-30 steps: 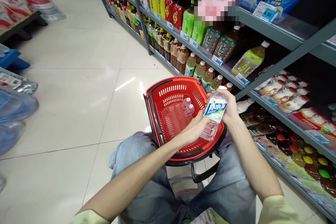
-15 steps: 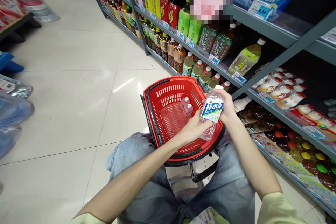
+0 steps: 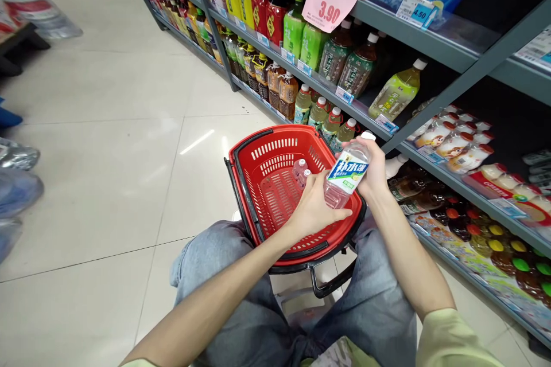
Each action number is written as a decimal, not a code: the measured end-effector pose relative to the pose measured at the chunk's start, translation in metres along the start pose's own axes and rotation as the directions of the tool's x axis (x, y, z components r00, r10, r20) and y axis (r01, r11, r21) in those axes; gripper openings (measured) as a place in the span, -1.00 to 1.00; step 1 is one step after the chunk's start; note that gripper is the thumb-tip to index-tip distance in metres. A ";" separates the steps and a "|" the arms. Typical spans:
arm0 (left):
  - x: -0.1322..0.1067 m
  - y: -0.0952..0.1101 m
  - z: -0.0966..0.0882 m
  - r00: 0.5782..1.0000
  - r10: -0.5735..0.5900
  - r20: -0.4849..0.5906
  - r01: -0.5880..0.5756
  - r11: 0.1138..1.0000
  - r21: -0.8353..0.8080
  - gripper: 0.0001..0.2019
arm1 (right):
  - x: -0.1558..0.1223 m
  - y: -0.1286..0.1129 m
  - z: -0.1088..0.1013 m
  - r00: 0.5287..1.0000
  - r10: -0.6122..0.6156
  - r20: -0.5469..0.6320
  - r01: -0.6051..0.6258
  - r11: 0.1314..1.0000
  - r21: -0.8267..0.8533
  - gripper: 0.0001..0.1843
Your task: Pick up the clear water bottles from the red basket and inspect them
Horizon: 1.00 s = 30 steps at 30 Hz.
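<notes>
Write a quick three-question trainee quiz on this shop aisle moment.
1. True or false: the red basket holds no bottles.
2. Which hand grips the clear bottle at its capped end? A left hand; B right hand; C neither.
3. Fill in: the pink price sign reads ___.
Key: 1 false; 2 B; 3 3.90.

Grey shelves point(image 3: 413, 34) hold tea bottles point(image 3: 287, 92) beneath a pink price sign point(image 3: 329, 3).

Red basket point(image 3: 258, 183); clear bottle point(image 3: 344, 175), blue-white-green label
</notes>
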<state>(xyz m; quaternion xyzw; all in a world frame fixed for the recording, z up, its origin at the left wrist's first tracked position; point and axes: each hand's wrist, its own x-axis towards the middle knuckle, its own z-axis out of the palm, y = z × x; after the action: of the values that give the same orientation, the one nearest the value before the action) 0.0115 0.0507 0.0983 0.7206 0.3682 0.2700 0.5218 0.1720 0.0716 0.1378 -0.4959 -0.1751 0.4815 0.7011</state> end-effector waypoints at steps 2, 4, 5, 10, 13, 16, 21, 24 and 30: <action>0.000 0.005 0.000 0.999 0.035 -0.026 -0.034 0.998 0.050 -0.04 | 0.003 -0.005 -0.001 0.997 -0.043 -0.060 0.045 0.998 0.038 -0.83; -0.001 0.008 0.001 0.998 0.056 -0.041 -0.053 0.997 0.064 -0.08 | 0.006 -0.008 -0.002 0.997 -0.039 -0.071 0.042 0.998 0.043 -0.83; -0.001 0.009 0.002 0.997 0.061 -0.051 -0.058 0.996 0.066 -0.10 | 0.007 -0.009 -0.002 0.998 -0.031 -0.058 0.033 0.999 0.028 -0.83; -0.007 0.006 0.006 0.999 -0.031 0.031 0.035 0.989 -0.143 -0.35 | 0.006 -0.012 -0.004 0.999 0.012 0.040 -0.009 0.998 -0.068 -0.82; -0.010 0.004 0.007 0.981 -0.076 0.176 0.145 0.894 -0.423 -0.39 | 0.002 -0.016 -0.008 0.989 0.049 0.142 -0.041 0.997 -0.058 -0.84; -0.013 0.005 0.009 0.960 -0.064 0.272 0.231 0.730 -0.643 -0.35 | -0.002 -0.020 -0.013 0.970 0.047 0.238 -0.046 0.999 -0.009 -0.83; -0.016 0.010 0.016 0.936 -0.060 0.347 0.329 0.495 -0.804 -0.38 | -0.006 -0.022 -0.015 0.933 0.024 0.358 -0.034 0.999 0.024 -0.83; -0.015 0.011 0.019 0.927 -0.140 0.347 0.370 0.488 -0.791 -0.42 | -0.004 -0.020 -0.013 0.942 0.068 0.329 -0.073 0.997 0.003 -0.86; -0.013 0.009 0.018 0.840 -0.228 0.493 0.541 0.432 -0.722 -0.46 | 0.008 -0.012 -0.013 0.952 0.302 0.052 -0.300 0.952 -0.054 -0.86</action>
<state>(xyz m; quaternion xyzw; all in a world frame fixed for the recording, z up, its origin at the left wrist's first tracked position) 0.0198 0.0284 0.1008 0.3064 0.2581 0.1629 0.9016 0.1910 0.0711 0.1404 -0.5180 -0.1290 0.5932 0.6026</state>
